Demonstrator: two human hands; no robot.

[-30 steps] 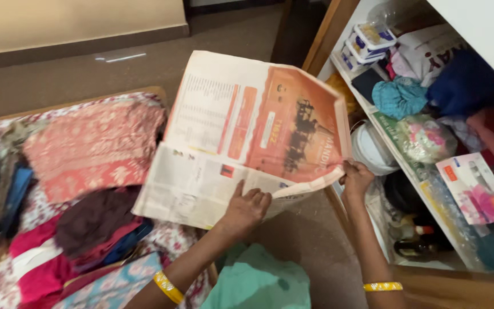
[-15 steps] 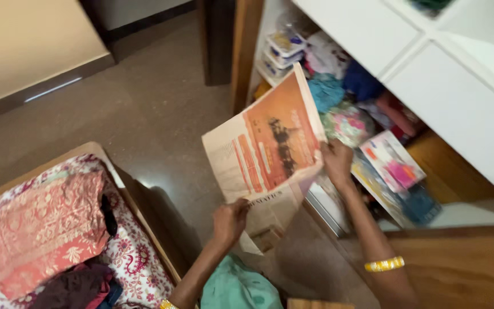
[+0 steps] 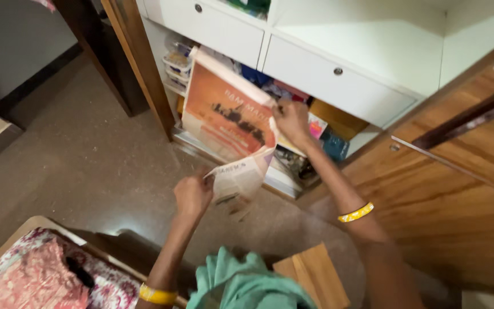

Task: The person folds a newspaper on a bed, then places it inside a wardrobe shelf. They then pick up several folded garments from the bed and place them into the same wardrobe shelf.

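A folded newspaper [image 3: 230,123] with a large orange printed panel and pale text pages hangs in the air before the open lower shelf [image 3: 281,182] of a white cupboard [image 3: 338,74]. The left hand [image 3: 192,194] is closed on its lower pale corner; the right hand [image 3: 291,119] pinches its upper right edge. The paper hides much of the shelf's jumble of cloth and packets, too blurred to sort. A red patterned cloth [image 3: 35,283] on the bed is cut off at the frame's lower left.
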